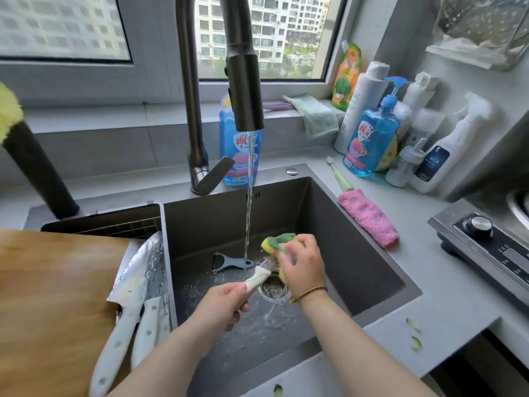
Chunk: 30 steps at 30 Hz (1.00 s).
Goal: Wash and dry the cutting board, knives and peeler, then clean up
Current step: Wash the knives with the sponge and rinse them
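Down in the dark sink (357,224), under running water (249,196), a small knife (257,277) is being washed. Its white handle is gripped by the left hand (223,305); its blade points away and to the right, into the right hand (300,267), where a sponge (276,242) is squeezed around it. The next rub is probably best made along that line. The peeler (232,263) is seen just behind, nearer the left hand. Two bigger knives (134,270) are laid on the cutting board (51,296).

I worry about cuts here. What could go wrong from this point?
The right hand wraps the sponge round the small knife that the left hand holds; a slip on the wet blade could cut fingers. The two big knives lie at the cutting board edge beside the left arm; a bump might drop them.
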{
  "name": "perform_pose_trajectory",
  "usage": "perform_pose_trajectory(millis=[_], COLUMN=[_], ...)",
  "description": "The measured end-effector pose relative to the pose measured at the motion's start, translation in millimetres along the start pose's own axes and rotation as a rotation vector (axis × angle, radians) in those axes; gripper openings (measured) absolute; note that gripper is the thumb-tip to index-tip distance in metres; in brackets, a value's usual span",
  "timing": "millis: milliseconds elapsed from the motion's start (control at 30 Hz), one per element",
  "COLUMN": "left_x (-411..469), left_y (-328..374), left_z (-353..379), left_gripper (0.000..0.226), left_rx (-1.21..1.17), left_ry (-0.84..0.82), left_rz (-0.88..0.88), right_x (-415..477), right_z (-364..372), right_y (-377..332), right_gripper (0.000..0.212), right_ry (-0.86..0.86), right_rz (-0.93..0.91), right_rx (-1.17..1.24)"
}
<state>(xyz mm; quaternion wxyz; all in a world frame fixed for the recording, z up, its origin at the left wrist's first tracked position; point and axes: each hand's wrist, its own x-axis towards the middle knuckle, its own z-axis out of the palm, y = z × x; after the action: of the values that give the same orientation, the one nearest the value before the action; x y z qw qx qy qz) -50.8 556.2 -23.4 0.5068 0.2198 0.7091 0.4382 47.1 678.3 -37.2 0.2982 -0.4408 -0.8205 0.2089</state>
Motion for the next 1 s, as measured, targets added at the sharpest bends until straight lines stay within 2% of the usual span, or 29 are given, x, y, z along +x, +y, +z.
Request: perform_pose_trajectory(millis=[67, 200, 233, 300, 367, 467, 567, 667, 700, 800, 933, 1000], left_x=[1.1, 6.2, 6.6, 6.2, 4.7, 3.8, 8.0, 9.4, 11.6, 15.3, 13.8, 13.5], left_y=[0.0, 0.3, -0.1, -2.0, -4.4, -6.4, -8.0, -3.2, -2.9, -4.1, -5.8, -6.8], left_z=[0.6, -6.0, -6.7, -6.0, -4.7, -7.1, -11.6, -11.5, -11.1, -11.7, -10.4, -10.3], left_gripper=[0.028, 0.025, 0.024, 0.022, 0.015, 0.009, 0.018, 0.012, 0.02, 0.032, 0.034, 0.034], left_rx=[-0.036, -0.125, -0.138, -0.172, -0.198, 0.0, 0.317, 0.577, 0.629, 0.704, 0.676, 0.644], left_ry=[0.007, 0.036, 0.038, 0.036, 0.04, 0.132, 0.267, 0.354, 0.368, 0.389, 0.397, 0.393], left_rz=[-0.004, -0.007, -0.01, -0.011, -0.003, 0.056, 0.134, 0.181, 0.2, 0.231, 0.257, 0.263], right_x=[4.6, -1.3, 0.8, 9.3, 19.3, 23.3, 16.8, 6.2, 3.2, -1.2, 10.0, 8.3], right_z=[-1.0, 9.3, 8.8, 6.2, 1.8, -7.7, -10.5, -2.6, 0.7, 8.4, 10.9, 11.7], right_y=[-3.7, -11.9, -11.1, -5.8, 2.4, 3.6, -1.3, -9.0, -10.8, -13.0, -7.3, -9.1], right_gripper=[0.014, 0.011, 0.012, 0.014, 0.016, 0.017, 0.017, 0.02, 0.022, 0.025, 0.023, 0.024], right_ry=[0.035, -0.027, -0.038, -0.04, 0.05, 0.134, 0.062, -0.052, -0.082, -0.164, -0.133, -0.124], right_rz=[0.044, -0.117, -0.096, 0.092, 0.274, 0.311, 0.219, 0.073, 0.017, -0.084, 0.113, 0.093], right_rx=[0.0, 0.071, 0.097, 0.177, 0.247, 0.316, 0.345, 0.276, 0.237, 0.115, 0.035, 0.006])
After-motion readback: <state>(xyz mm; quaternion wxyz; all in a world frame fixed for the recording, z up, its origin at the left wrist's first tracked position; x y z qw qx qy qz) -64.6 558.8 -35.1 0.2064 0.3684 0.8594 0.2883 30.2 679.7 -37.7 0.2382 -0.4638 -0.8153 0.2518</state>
